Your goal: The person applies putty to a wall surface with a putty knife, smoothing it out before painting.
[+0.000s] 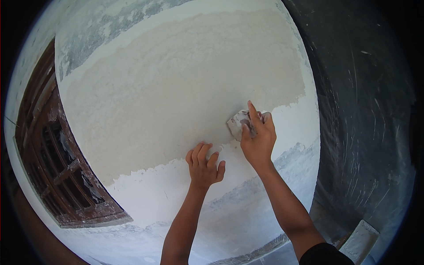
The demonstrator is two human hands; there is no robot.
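A wall [176,95] faces me, with a wide band of beige-grey putty [145,97] over a white coat. My right hand [259,139] grips a small flat putty-smeared tool [238,123], its thumb and fingers closed around it and the index finger stretched out along it. The tool lies against the wall near the lower right edge of the band; its exact kind is hidden by the crust and my fingers. To its lower left, my left hand [205,167] is empty, fingers apart and slightly bent, by the ragged lower edge of the putty.
At the left, a brown wooden window [66,172] with bars is set into the wall. Dark sheeting [353,88], streaked with white, lies beyond the wall's right edge. A pale, putty-smeared rectangular object [361,240] is at the lower right, beside my dark sleeve.
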